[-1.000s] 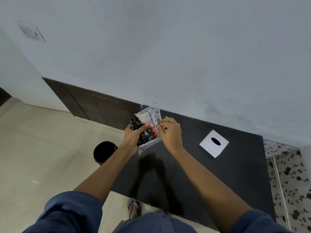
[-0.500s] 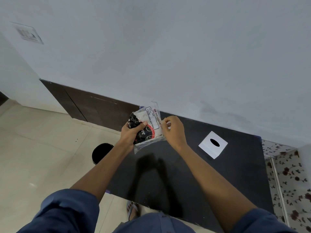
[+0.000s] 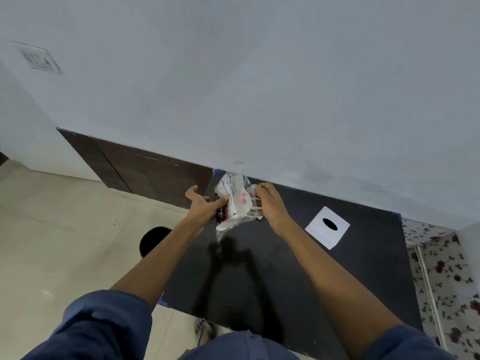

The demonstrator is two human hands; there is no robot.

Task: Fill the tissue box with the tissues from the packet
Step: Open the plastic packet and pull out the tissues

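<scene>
The tissue packet [image 3: 233, 201], clear plastic with white tissues and red and black print, is held above the far left of the black table [image 3: 298, 276]. My left hand [image 3: 201, 206] holds its left side, thumb on the front, other fingers spread out behind. My right hand [image 3: 267, 201] pinches the packet's right edge with curled fingers. The white tissue box [image 3: 327, 227], with a dark oval slot on top, stands on the table to the right of my hands.
A grey wall rises just behind the table. A black round bin [image 3: 153, 240] stands on the tiled floor left of the table. A flowered cloth [image 3: 446, 276] lies to the right. My foot in a sandal [image 3: 205, 331] shows at the table's near edge.
The packet has turned so its white side faces up more. My left hand's fingers have loosened and spread. My right hand shifted to the packet's right edge.
</scene>
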